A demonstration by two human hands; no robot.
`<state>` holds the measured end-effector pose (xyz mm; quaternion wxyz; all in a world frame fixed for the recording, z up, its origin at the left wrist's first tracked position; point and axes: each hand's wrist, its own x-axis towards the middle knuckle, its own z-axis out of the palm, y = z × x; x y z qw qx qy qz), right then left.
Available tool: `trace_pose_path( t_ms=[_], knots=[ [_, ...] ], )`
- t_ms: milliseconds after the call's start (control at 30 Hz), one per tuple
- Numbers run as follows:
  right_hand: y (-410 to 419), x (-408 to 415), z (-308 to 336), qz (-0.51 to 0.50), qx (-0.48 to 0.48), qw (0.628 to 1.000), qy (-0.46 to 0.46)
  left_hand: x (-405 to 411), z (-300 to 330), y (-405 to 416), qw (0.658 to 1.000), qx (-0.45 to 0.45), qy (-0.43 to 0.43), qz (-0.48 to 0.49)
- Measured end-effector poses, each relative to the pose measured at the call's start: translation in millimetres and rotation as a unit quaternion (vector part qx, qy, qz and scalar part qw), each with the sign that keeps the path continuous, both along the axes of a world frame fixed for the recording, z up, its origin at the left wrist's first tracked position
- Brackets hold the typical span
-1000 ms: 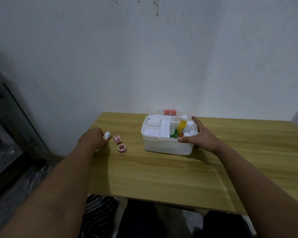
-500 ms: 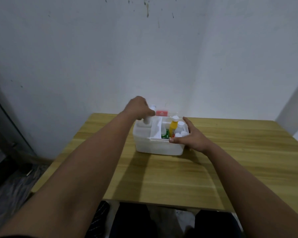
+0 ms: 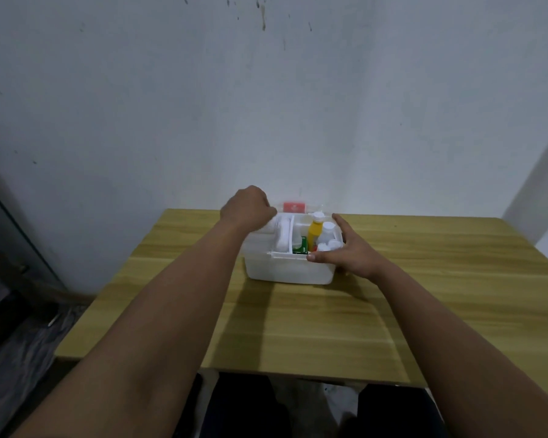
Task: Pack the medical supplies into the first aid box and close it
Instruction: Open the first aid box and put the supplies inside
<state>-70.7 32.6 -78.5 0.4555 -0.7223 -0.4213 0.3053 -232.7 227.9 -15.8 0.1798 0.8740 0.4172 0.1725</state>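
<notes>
Bracing the open first aid box (image 3: 285, 270) on the surface (image 3: 329, 327) at its right corner, the right hand (image 3: 355, 255) lies straight-fingered; the left hand (image 3: 248, 206) curls over its left compartment, any grasp hidden.

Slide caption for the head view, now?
Left hand sits above the open first aid box; right hand rests on its front-right corner.
</notes>
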Motion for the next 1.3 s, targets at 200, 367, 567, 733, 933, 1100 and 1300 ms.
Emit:
trace_pose_path(
  t_ms=[200, 367, 567, 733, 933, 1100, 1300],
  knots=[
    [0.4, -2.3, 2.0, 0.001, -0.008, 1.0, -0.007, -68.8, -4.3, 46.4, 0.993, -0.014, 0.029, 0.111],
    [0.7, -4.2, 4.0, 0.004, -0.003, 1.0, -0.002, -113.1, -31.8, 59.2, 0.978, -0.097, 0.127, 0.131],
    [-1.8, -5.5, 6.0, 0.003, -0.003, 1.0, -0.01, -136.7, -61.1, 59.1, 0.972, -0.158, 0.049, 0.168],
    [-1.7, -6.0, 5.9, 0.008, -0.015, 1.0, -0.01, -145.1, -67.3, 49.8, 0.972, -0.142, -0.014, 0.188],
    [-2.2, -6.9, 6.4, 0.005, -0.012, 1.0, -0.007, -130.9, -70.7, 40.0, 0.98, -0.09, 0.042, 0.175],
    [-1.9, -6.5, 7.2, 0.006, -0.009, 1.0, -0.001, -125.2, -73.3, 40.0, 0.977, -0.095, 0.049, 0.185],
    [-1.7, -7.7, 6.2, -0.002, -0.007, 1.0, -0.005, -141.0, -77.5, 40.1, 0.973, -0.118, 0.031, 0.198]
  ],
)
